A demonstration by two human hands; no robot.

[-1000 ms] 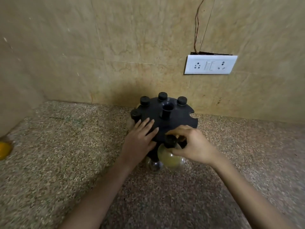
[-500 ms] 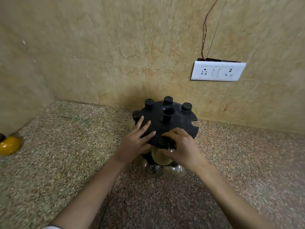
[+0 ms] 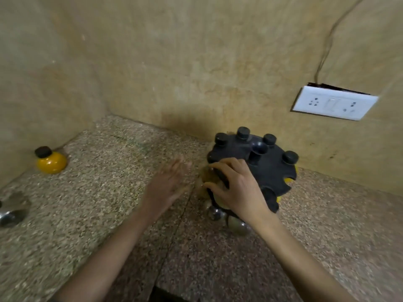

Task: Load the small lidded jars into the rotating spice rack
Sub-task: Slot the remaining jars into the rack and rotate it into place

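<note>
My right grip (image 3: 237, 188) is curling over a small lidded jar (image 3: 218, 201) at the near-left rim of the rotating spice rack (image 3: 270, 173). My fingers (image 3: 226, 168) are arching down over its dark lid and my thumb is pressing against its pale yellowish body, so I am grasping the jar at the rack's edge. Whether it is seated in a slot I cannot tell. My right wrist is bending over the black disc, with the forearm running back toward the lower right.

My left grip (image 3: 168, 184) is hanging released just left of the rack, fingers straight and spread above the bench (image 3: 109, 192), holding nothing and showing blurred.

Four black lids (image 3: 243, 132) are standing up along the disc's far rim, around the central post (image 3: 257, 152). Two round jars (image 3: 214, 213) are showing under the disc's near side. A yellow jar with a black lid (image 3: 51, 161) is sitting well apart, by the left wall. A blurred shiny thing (image 3: 11, 214) is lying at the left edge. A white switch plate (image 3: 333, 103) is hanging on the back wall.
</note>
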